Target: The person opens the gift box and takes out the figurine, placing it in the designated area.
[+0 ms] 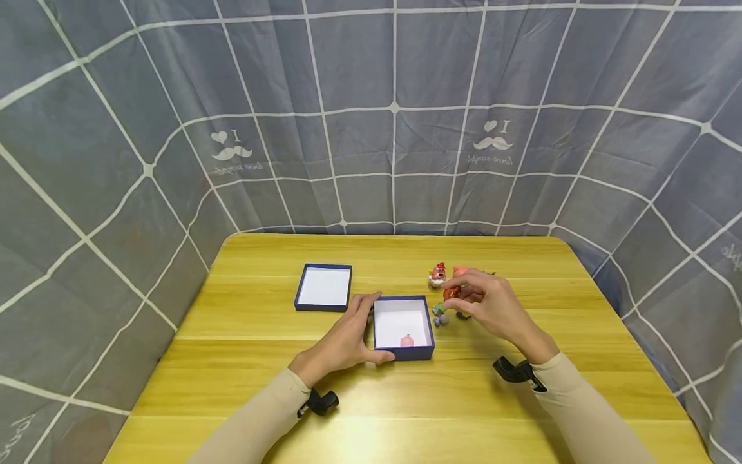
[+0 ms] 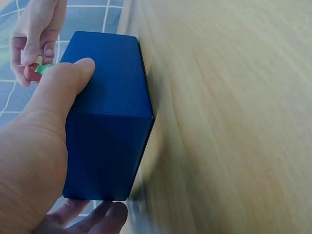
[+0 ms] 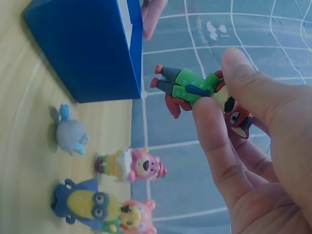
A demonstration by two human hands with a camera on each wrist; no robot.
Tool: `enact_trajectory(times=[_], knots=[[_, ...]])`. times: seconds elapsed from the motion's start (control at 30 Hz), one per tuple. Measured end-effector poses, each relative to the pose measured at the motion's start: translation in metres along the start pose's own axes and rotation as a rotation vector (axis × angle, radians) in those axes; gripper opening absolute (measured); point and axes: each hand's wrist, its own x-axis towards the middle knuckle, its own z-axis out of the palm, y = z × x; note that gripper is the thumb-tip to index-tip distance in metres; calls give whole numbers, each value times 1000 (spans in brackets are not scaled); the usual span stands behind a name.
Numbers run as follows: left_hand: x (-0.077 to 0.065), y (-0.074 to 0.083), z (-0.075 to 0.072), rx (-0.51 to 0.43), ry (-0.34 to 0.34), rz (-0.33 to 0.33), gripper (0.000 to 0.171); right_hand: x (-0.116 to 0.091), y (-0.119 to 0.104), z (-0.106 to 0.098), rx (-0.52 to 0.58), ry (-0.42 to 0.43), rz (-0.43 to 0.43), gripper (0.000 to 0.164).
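In the head view my left hand (image 1: 342, 338) grips the open blue box (image 1: 414, 354) at its left side. The left wrist view has the thumb on one wall and fingers on the opposite wall. A small pink figurine (image 1: 407, 341) lies inside, near the front wall. Just right of the box, my right hand (image 1: 493, 306) pinches a fox figurine (image 3: 187, 90) by its head between thumb and fingers. It wears a green shirt, blue tie and grey trousers, and is held up off the table with its feet pointing toward the box in the right wrist view.
A shallow blue lid (image 1: 323, 288) with a white inside lies back left. Right of the box stand several figurines: a pink bear (image 3: 146, 165), a yellow-and-blue goggled one (image 3: 92, 202), a round grey one (image 3: 70, 134) and a pink-eared one (image 3: 146, 219). Beyond the wooden table (image 1: 232, 361) hangs a grey curtain.
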Motion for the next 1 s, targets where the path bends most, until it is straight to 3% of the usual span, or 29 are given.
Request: enact_trajectory(times=[0.43,0.7,1.0], knots=[[0,-4,-3,-34,-18,-11,125,-8,4,-22,-71,25,110,28],[-2,-8,-4,-56,-8,4,108,-14,12,-31,-100,72,131,26],[-3,-11,-7,-83,-42,2,107,-19,22,-34,-121,99,131,26]])
